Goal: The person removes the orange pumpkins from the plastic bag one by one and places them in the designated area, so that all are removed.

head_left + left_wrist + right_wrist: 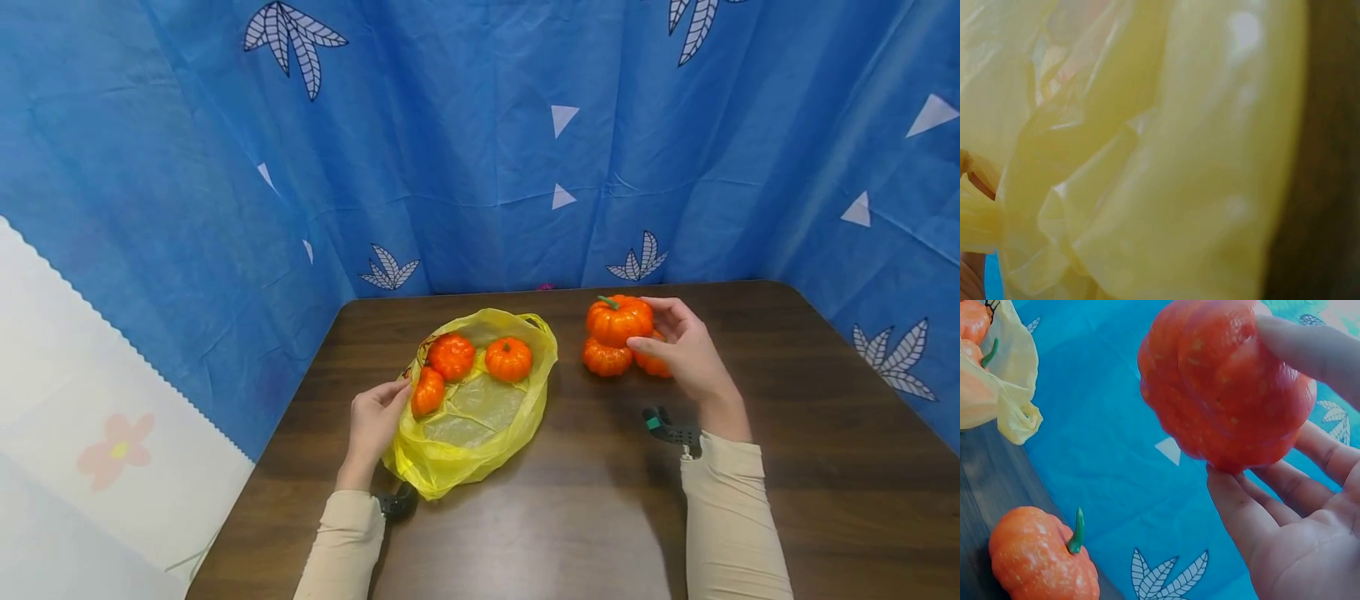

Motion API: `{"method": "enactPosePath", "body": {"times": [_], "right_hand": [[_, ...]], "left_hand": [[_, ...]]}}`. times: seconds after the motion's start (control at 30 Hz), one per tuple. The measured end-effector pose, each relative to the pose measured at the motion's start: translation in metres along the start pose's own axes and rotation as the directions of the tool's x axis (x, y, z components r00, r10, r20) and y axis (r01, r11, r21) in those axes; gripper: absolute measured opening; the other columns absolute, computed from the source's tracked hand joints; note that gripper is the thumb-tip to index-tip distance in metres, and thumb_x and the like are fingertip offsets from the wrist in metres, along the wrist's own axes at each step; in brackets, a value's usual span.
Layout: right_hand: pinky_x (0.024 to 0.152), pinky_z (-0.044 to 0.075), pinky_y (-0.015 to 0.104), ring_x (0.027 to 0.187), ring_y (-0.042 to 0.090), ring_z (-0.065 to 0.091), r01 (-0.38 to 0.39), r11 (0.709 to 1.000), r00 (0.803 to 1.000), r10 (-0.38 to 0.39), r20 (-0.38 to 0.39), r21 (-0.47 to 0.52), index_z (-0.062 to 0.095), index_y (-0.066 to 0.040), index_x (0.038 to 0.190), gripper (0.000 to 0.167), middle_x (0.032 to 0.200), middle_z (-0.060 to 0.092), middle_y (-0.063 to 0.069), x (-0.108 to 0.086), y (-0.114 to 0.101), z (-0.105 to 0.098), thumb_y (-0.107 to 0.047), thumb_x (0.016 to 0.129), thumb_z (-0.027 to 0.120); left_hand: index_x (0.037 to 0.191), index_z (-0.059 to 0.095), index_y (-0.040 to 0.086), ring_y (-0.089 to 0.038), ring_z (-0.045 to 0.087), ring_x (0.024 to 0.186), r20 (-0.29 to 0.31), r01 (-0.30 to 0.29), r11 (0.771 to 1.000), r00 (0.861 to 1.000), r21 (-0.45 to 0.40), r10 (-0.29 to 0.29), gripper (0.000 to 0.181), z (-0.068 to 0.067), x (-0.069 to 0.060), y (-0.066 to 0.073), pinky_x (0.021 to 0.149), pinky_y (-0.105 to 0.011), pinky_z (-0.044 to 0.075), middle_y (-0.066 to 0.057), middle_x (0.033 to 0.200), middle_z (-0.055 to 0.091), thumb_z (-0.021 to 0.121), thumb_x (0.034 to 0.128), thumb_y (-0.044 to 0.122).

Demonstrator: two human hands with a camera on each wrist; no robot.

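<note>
A small orange toy pumpkin [619, 320] with a green stem is held in my right hand [692, 354], thumb on one side and fingers on the other. It is above two more pumpkins [607, 358] on the table; the right wrist view shows the held pumpkin [1229, 387] large and one pumpkin [1044, 556] below. My left hand [375, 421] pinches the left rim of a yellow plastic bag [536, 400], which stands with its mouth wide. Inside are three pumpkins [509, 359]. Folds of the bag [1166, 162] fill the left wrist view and hide most of that hand.
The dark wooden table [570, 517] has rounded far corners. A blue curtain [480, 150] with leaf prints hangs behind it and along the sides. Pale cloth with a flower print [116, 450] hangs at the left. Each wrist wears a black strap [678, 433].
</note>
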State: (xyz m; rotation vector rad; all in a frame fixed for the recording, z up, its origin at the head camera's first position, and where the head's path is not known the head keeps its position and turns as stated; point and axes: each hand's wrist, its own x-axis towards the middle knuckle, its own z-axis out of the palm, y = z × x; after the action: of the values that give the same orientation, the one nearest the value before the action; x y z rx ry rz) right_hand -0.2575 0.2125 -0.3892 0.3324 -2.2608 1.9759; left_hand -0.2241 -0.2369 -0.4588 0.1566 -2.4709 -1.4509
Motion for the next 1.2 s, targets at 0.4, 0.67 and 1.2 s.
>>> {"method": "enactPosePath", "body": {"times": [0.4,0.67,1.2], "right_hand": [[0.083,0.052,0.006,0.114,0.005,0.054,-0.012,1.000,0.984,0.011,-0.180,-0.008,0.047,-0.020,0.147,0.066,0.144,0.047,0.009,-0.001,0.004,-0.013,-0.017,0.089,0.077],[0.085,0.050,0.004,0.139,0.029,0.042,-0.099,0.994,0.966,0.085,-0.245,-0.044,0.041,-0.024,0.152,0.072,0.159,0.036,0.014,-0.004,0.006,-0.024,-0.023,0.090,0.076],[0.087,0.049,0.005,0.144,0.032,0.037,-0.240,0.967,0.914,0.195,-0.357,-0.086,0.029,-0.022,0.157,0.079,0.163,0.031,0.011,-0.006,0.024,-0.042,-0.027,0.092,0.073]], "left_hand": [[0.116,0.075,0.006,-0.028,0.070,0.108,-0.001,0.009,1.000,1.000,0.007,-0.009,0.024,-0.001,-0.001,0.001,0.094,-0.041,0.058,-0.015,0.120,0.073,0.069,0.0952,0.016],[0.114,0.076,0.005,-0.029,0.070,0.107,-0.008,0.000,1.000,1.000,0.012,0.000,0.023,-0.002,-0.002,0.001,0.093,-0.042,0.059,-0.015,0.118,0.073,0.069,0.0950,0.016],[0.115,0.076,0.006,-0.028,0.069,0.107,0.002,-0.002,1.000,1.000,-0.009,0.002,0.024,0.000,0.000,-0.001,0.095,-0.042,0.058,-0.014,0.118,0.073,0.070,0.0949,0.018]]}}
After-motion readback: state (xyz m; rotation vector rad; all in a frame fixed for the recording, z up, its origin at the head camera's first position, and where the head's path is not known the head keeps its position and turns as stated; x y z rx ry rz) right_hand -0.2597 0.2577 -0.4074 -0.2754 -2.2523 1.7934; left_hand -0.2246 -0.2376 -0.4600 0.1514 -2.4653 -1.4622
